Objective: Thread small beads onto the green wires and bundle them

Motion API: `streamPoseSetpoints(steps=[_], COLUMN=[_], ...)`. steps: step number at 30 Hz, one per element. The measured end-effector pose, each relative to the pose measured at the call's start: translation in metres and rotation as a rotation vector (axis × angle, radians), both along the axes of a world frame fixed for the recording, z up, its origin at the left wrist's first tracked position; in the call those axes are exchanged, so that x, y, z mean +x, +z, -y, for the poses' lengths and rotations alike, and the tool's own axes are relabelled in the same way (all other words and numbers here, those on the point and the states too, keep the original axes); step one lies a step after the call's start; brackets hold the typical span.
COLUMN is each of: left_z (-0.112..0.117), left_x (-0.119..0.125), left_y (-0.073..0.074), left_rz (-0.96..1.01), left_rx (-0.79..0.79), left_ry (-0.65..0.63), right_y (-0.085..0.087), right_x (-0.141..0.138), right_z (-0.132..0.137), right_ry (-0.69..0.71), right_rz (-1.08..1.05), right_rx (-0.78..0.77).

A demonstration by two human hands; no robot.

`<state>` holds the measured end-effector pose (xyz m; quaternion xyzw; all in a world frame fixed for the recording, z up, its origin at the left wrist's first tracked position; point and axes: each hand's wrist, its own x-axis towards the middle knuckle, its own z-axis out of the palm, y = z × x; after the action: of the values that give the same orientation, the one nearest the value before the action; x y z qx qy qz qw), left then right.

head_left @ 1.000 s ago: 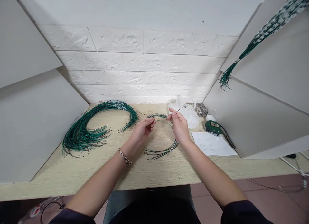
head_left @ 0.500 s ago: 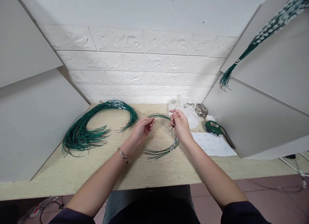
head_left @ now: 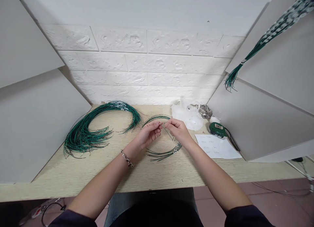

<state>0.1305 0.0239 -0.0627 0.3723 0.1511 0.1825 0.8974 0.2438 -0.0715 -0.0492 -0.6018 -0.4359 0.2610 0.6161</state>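
My left hand (head_left: 150, 133) is closed in a pinch on something tiny at its fingertips, too small to name. Just to its right, my right hand (head_left: 178, 130) pinches a thin dark wire (head_left: 167, 131), whose ends hang down between the hands. The fingertips of both hands almost meet. Under them on the table lies a small loop of green and black wires (head_left: 160, 154) with white pieces on it. A larger curved bundle of green and black wires (head_left: 84, 135), also with white pieces, rests to the left.
On the wooden table (head_left: 98, 174) at right are a white plastic bag (head_left: 187, 117), a pile of small metal parts (head_left: 205, 112), a green tape measure (head_left: 217, 130) and a handwritten paper (head_left: 217, 147). Another wire bundle (head_left: 260, 44) hangs at the right panel. White panels flank both sides.
My right hand has moved left and slightly down, bringing the wire to my left fingertips. My left hand has shifted slightly right. The bundles on the table stay put.
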Motion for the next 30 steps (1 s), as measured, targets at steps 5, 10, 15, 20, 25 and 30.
streamPoseSetpoints(steps=[5,10,15,20,25,30], left_z=[0.001,0.000,0.001,0.001,0.001,0.006], left_x=[0.001,0.003,0.003,0.003,0.004,0.008], left_y=[-0.002,-0.004,-0.003,-0.003,-0.006,-0.006], left_rz=[0.011,0.021,0.011,0.009,0.007,0.003], left_rx=[0.012,0.025,0.040,0.051,0.112,0.180], left_ry=[-0.048,-0.074,-0.078,-0.063,-0.032,0.064], right_y=[-0.002,-0.001,-0.001,-0.003,-0.010,-0.016], right_x=[-0.002,-0.002,-0.003,-0.004,-0.003,-0.006], right_z=[-0.001,0.000,0.000,0.000,-0.004,-0.006], right_ry=[-0.004,0.007,0.017,-0.021,-0.054,-0.126], right_rz=[0.096,0.124,0.121,0.147,0.127,0.082], right_rx=[-0.040,-0.056,-0.056,-0.062,-0.053,-0.018])
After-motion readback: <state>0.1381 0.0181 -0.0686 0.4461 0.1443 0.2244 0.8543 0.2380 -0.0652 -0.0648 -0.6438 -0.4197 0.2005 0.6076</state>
